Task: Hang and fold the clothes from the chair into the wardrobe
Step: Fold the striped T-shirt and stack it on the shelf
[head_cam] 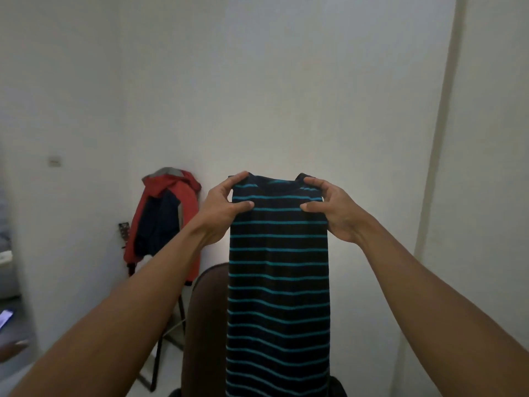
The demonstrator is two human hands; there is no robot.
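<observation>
You've got the striped shirt held up in front of the white wall, left hand and right hand both pinching its shoulders, hem hanging down over the dark chair

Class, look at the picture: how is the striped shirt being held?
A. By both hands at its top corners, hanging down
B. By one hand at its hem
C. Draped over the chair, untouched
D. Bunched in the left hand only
A: the left hand and right hand each pinch an upper corner of the striped shirt, which hangs straight down.
</observation>
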